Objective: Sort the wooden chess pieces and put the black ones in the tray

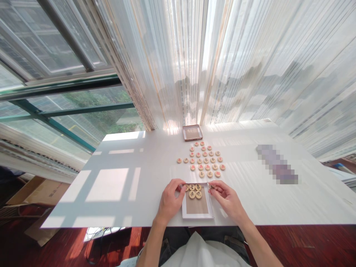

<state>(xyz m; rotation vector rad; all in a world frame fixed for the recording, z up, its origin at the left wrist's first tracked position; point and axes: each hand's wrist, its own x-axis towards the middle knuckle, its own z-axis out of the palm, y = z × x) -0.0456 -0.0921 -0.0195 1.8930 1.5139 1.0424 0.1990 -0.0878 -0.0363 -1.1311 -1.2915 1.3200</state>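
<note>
A shallow open box (197,216) with white walls and a brown bottom lies near the table's front edge. Several round wooden Chinese chess pieces with black characters, one of them a near piece (198,194), sit in its far part. My left hand (171,196) is closed at the box's far left corner, its thumb partly covering a corner piece (186,187). Between the thumb and fingers of my right hand (226,196) is a black-marked chess piece (212,187), by the box's far right corner. Beyond the box, loose chess pieces (206,160) lie in rough rows, many with red characters.
A second shallow box (193,132) stands at the back of the white table (155,167). On the right lies a blurred-out purplish object (276,165). Curtains (178,66) hang behind the table, and a cardboard box (36,193) is on the left.
</note>
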